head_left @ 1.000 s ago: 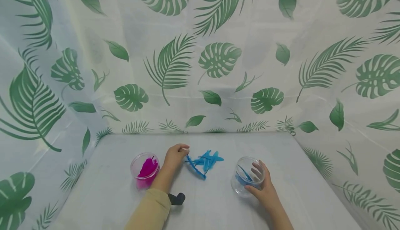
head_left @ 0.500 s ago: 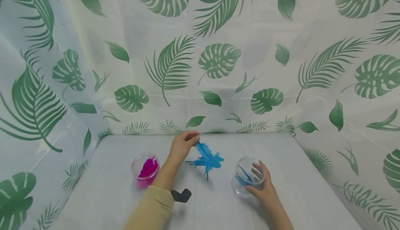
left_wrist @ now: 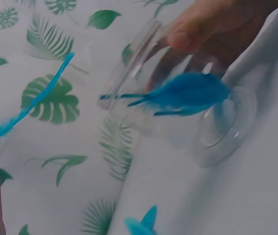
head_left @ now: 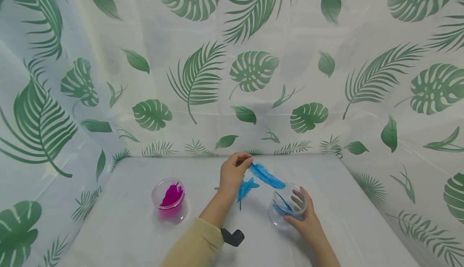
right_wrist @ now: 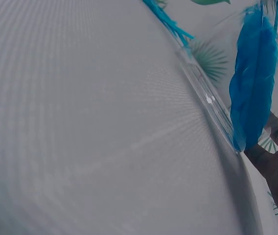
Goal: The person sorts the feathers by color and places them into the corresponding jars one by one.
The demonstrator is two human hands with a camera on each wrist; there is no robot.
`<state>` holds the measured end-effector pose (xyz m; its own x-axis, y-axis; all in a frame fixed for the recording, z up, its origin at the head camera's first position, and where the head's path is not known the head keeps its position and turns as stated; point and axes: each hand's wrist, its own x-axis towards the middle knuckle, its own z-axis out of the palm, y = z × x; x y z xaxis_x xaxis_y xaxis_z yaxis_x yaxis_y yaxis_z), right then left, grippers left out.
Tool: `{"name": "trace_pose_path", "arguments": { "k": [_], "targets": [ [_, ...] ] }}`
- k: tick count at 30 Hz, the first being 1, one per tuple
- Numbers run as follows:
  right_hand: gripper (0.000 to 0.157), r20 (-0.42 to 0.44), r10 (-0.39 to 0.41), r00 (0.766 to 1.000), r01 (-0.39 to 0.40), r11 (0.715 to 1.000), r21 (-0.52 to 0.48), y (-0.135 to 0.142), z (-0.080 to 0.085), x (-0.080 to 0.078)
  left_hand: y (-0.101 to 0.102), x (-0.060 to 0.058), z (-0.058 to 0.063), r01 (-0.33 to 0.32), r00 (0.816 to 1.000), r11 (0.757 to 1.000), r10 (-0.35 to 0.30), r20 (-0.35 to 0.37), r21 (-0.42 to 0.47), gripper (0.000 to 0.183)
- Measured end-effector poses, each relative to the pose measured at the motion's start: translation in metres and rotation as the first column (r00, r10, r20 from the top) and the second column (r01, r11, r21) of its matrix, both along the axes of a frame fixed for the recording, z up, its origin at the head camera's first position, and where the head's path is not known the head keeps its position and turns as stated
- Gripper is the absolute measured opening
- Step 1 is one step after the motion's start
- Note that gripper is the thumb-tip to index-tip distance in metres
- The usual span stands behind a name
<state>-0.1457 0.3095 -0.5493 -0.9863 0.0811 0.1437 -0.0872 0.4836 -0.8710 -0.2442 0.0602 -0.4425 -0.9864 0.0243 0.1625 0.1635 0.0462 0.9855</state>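
My left hand point(head_left: 233, 174) pinches a blue feather point(head_left: 267, 176) by its quill, holding it raised with the tip slanting down to the right. That tip reaches the rim of a clear round jar point(head_left: 277, 218) in the head view. Curled round the jar's right side, my right hand point(head_left: 308, 222) grips it on the table. Inside the jar, blue feathers point(left_wrist: 188, 93) stand with their quills toward the mouth. Partly hidden behind my left hand lies a small pile of blue feathers point(head_left: 247, 187) on the table.
A second clear jar point(head_left: 181, 214) with magenta feathers point(head_left: 172, 196) stands on the left of the white table point(head_left: 119, 234). A leaf-printed curtain point(head_left: 261, 25) surrounds the table at the back and sides. A black strap point(head_left: 233, 237) sticks out from my left wrist.
From the pile, my left hand has lifted a blue feather and carried it right, up to the jar's rim. My right hand and the jar have stayed put.
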Motion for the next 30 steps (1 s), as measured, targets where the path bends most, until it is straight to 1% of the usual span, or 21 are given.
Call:
{"name": "trace_pose_path", "arguments": {
  "k": [4, 9, 13, 15, 19, 23, 27, 30],
  "targets": [
    [0.118, 0.024, -0.007, 1.0, 0.007, 1.0, -0.001, -0.001, 0.0, 0.0, 0.017, 0.007, -0.007, -0.001, 1.0, 1.0, 0.001, -0.007, 0.002, 0.014],
    [0.12, 0.058, -0.031, 0.998, 0.03, 0.999, 0.026, 0.0, 0.001, 0.0, 0.037, 0.017, -0.016, -0.009, 0.999, 0.999, 0.008, -0.04, -0.041, 0.014],
    [0.118, 0.047, -0.034, 0.998, 0.033, 0.999, 0.029, 0.001, -0.001, -0.001, 0.051, 0.026, -0.026, 0.0, 0.998, 0.997, -0.005, -0.06, -0.077, 0.014],
    [0.117, 0.029, -0.027, 0.999, 0.027, 0.999, 0.024, 0.001, -0.003, 0.0, 0.056, 0.031, -0.033, 0.009, 0.999, 0.995, -0.014, -0.05, -0.099, 0.011],
    [0.116, -0.012, -0.006, 1.0, 0.006, 1.0, 0.019, 0.002, -0.006, 0.0, 0.063, 0.038, -0.045, 0.023, 0.999, 0.981, -0.031, -0.038, -0.194, 0.01],
    [0.116, -0.029, 0.006, 1.0, -0.005, 1.0, 0.021, 0.002, -0.006, 0.0, 0.066, 0.042, -0.053, 0.062, 0.997, 0.959, -0.074, -0.034, -0.277, 0.015],
    [0.116, -0.038, 0.008, 0.999, -0.007, 1.0, 0.029, 0.002, -0.006, 0.0, 0.065, 0.045, -0.056, 0.101, 0.994, 0.953, -0.11, -0.016, -0.287, 0.02],
    [0.116, -0.048, 0.009, 0.999, -0.007, 1.0, 0.031, 0.001, -0.005, 0.0, 0.061, 0.043, -0.056, 0.108, 0.991, 0.954, -0.126, -0.047, -0.279, 0.023]
  ]
}}
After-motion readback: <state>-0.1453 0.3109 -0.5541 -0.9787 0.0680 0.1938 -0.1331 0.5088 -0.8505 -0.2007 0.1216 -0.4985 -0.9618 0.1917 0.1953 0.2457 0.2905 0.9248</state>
